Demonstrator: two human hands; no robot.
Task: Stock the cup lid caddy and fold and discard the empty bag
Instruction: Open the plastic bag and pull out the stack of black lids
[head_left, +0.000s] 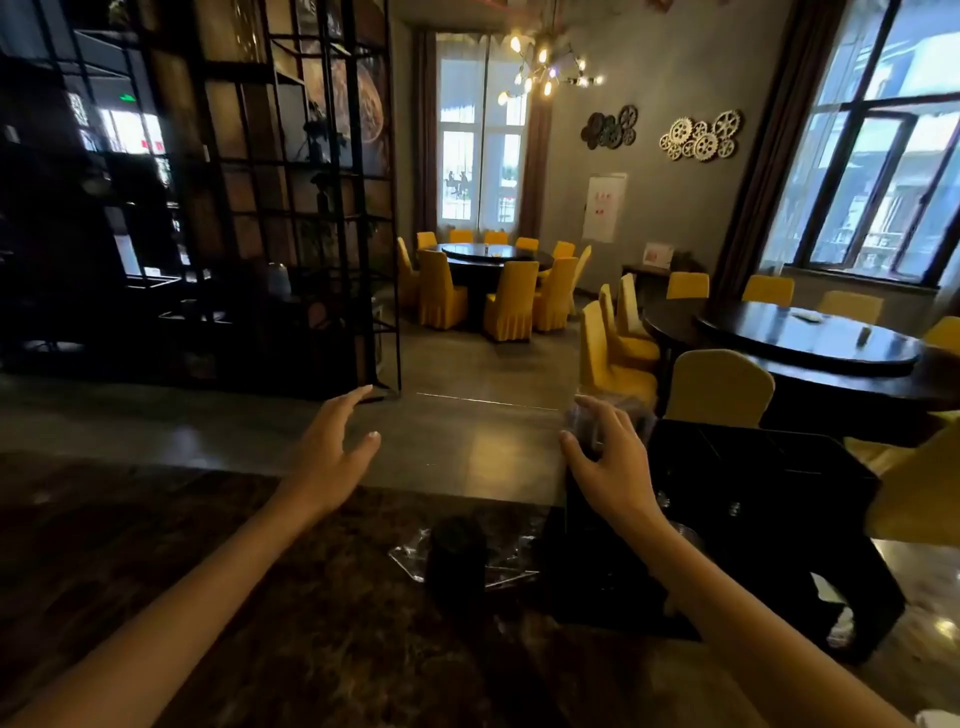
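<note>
A black compartmented caddy (769, 499) stands on the dark marble counter (208, 571) at the right. My right hand (608, 457) grips a clear bag holding a stack of dark lids (623, 415), raised over the caddy's left end. Left of it, my left hand (332, 452) hovers above the counter edge with fingers spread and nothing in it. On the counter near the caddy, a second stack of dark lids (457, 561) lies on a crumpled clear plastic bag (504, 566).
Beyond the counter lies an open floor. A black metal shelf divider (260, 208) stands at the left. Round dark tables with yellow-covered chairs (717, 389) fill the back and right. A chair back stands just behind the caddy.
</note>
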